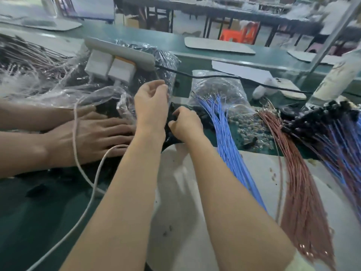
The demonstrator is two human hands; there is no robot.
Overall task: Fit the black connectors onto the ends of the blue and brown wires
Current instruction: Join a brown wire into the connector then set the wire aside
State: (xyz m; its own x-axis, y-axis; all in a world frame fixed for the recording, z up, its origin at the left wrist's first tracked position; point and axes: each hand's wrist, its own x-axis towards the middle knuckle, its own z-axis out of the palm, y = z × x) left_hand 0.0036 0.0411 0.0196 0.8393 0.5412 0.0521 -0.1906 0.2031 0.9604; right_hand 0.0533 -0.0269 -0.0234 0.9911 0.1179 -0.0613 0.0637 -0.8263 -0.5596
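While the left hand (151,103) pinches the edge of the clear plastic bag (168,61) at twelve o'clock, the right hand (185,123) curls into the loose black connectors (172,137) just below it, though I cannot tell whether it grips one. Blue wires (230,137) fan out at three o'clock of that hand and brown wires (300,182) at four. Another person's hands (91,132) lie flat at nine.

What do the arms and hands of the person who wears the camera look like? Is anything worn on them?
Both forearms are bare up to the bottom edge of the picture: no sleeves show. The left hand and the right hand have no gloves, and no ring, watch or bracelet is visible on them.
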